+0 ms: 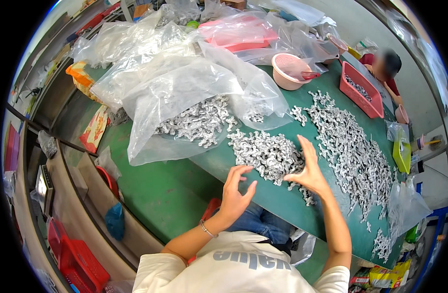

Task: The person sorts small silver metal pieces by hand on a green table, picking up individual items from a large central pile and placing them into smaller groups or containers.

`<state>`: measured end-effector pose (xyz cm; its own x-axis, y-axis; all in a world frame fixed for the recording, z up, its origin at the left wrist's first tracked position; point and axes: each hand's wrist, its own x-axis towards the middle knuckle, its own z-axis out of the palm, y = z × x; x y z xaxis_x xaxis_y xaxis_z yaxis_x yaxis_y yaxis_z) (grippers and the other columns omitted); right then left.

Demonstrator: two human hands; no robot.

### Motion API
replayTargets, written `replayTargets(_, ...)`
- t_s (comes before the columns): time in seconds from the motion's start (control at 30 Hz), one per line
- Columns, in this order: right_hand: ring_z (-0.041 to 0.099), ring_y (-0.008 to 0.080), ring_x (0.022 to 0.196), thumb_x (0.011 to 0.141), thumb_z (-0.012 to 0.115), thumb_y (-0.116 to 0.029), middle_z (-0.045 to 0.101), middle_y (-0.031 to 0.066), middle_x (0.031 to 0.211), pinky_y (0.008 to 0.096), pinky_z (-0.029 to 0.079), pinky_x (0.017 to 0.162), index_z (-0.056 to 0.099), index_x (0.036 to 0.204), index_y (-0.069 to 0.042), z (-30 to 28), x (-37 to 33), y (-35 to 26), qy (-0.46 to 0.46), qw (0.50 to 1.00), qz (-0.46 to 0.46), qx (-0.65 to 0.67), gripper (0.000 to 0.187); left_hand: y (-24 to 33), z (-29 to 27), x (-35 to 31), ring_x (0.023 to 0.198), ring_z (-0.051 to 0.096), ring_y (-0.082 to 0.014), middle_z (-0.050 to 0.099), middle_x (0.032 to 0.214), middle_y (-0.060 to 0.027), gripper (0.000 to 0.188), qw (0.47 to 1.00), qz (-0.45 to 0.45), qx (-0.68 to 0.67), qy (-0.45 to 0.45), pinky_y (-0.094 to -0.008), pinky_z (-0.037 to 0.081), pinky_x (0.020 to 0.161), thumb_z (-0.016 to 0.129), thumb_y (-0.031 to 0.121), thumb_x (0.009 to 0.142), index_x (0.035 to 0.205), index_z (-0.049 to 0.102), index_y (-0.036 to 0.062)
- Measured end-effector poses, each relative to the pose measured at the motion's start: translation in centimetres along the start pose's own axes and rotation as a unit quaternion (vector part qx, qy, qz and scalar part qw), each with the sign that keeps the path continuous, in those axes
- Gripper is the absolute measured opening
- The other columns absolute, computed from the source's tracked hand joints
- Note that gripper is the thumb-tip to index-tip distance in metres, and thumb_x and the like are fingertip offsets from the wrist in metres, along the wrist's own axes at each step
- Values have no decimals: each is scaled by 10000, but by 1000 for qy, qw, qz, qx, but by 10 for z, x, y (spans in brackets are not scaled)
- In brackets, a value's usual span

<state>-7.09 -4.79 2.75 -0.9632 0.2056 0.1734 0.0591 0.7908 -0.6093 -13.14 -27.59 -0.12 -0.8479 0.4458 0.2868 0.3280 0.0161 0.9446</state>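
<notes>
A heap of small silvery metal parts [265,152] lies on the green table [277,198] in front of me. My right hand [309,168] is at the heap's right side, thumb and fingers spread wide around its edge. Just off the near left side of the heap, my left hand [237,193] hovers with fingers curved and apart, holding nothing. Left of the heap, a clear plastic bag [180,105] lies with its mouth towards me, and more of the same metal parts [199,119] spill from it. A larger spread of these parts [348,146] covers the table's right side.
A pink bowl [288,78] and a red basket of parts [361,90] stand at the far side. Plastic bags pile up at the back. A person [387,68] sits at the far right. Shelving with red baskets [80,263] runs along the left.
</notes>
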Motion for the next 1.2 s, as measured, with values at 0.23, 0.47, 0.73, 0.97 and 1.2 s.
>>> replayTargets(0.23, 268, 396, 1255, 432, 852, -366, 312, 170, 1349, 482, 262, 1019, 334, 1353, -146, 13, 28, -31, -64, 994, -56, -75, 1079, 2, 3, 4, 1003, 515, -225, 493, 1111, -121, 357, 994, 45, 103, -7, -280, 458, 764, 619, -50, 735, 1075, 538, 24)
replayTargets(0.47, 377, 342, 1143, 484, 829, -238, 416, 137, 1217, 448, 347, 931, 476, 1196, -113, 26, 26, -33, -50, 991, -71, -102, 805, -5, -11, -5, 916, 528, -220, 498, 1115, -118, 349, 999, -35, 14, 17, -283, 447, 732, 610, -34, 758, 1093, 533, 29)
replayTargets(0.73, 402, 351, 1117, 509, 826, -241, 425, 171, 1211, 447, 376, 907, 528, 1163, -93, 24, 30, -34, -75, 989, -87, -93, 734, -6, -13, 0, 918, 531, -219, 515, 1086, -115, 327, 999, -28, 12, 19, -278, 444, 718, 606, -36, 760, 1075, 546, 31)
replayTargets(0.97, 456, 348, 1046, 573, 791, -183, 493, 154, 1102, 426, 421, 863, 585, 1017, -47, 22, 25, -32, -11, 990, -126, -55, 508, -8, -14, 2, 931, 532, -226, 519, 1069, -110, 303, 1000, -20, 14, 9, -285, 447, 722, 606, -28, 762, 1054, 562, 41)
replayTargets(1.2, 462, 331, 1041, 669, 728, -117, 498, 147, 1101, 406, 392, 889, 579, 1006, -12, 12, 14, -36, -9, 993, -119, -3, 383, -5, -13, 3, 958, 534, -226, 525, 1063, -95, 293, 1000, -16, 23, -8, -296, 451, 744, 603, -31, 757, 1038, 577, 47)
